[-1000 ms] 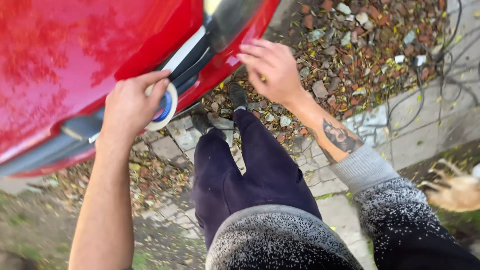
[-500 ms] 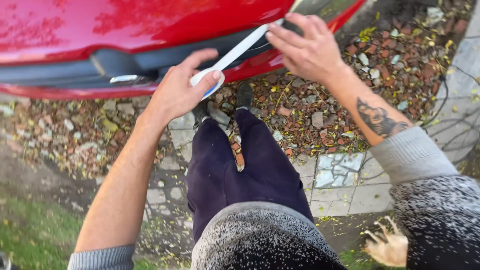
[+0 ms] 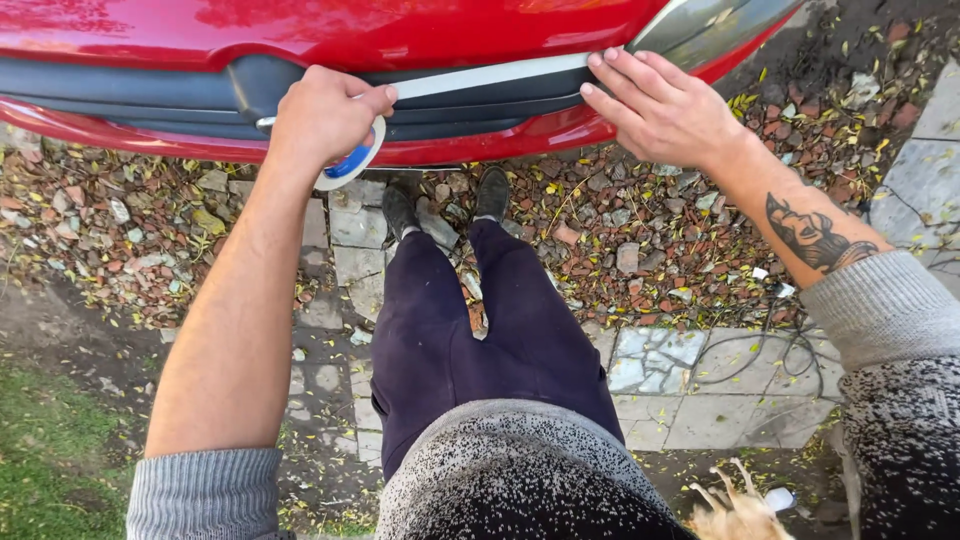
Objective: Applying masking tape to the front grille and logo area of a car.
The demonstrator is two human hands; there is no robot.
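My left hand [image 3: 325,115] grips a roll of white tape [image 3: 352,162] with a blue core, held against the dark grille of a red car bumper [image 3: 180,135]. A strip of white tape [image 3: 480,76] runs from the roll to the right along the grille's upper edge. My right hand [image 3: 660,105] lies flat with its fingertips pressing the far end of that strip, next to the headlight [image 3: 700,22]. My legs in dark trousers and black shoes stand between both arms.
Red stone chips and yellow leaves [image 3: 640,230] cover the ground under the bumper. Grey paving slabs [image 3: 690,390] lie at the right, grass [image 3: 50,450] at the lower left. A thin dark cable [image 3: 770,350] crosses the slabs. A furry animal [image 3: 730,510] is at the bottom edge.
The tape strip has been stretched level along the grille. My left hand moved left with the roll, and my right hand settled flat on the strip's end by the headlight.
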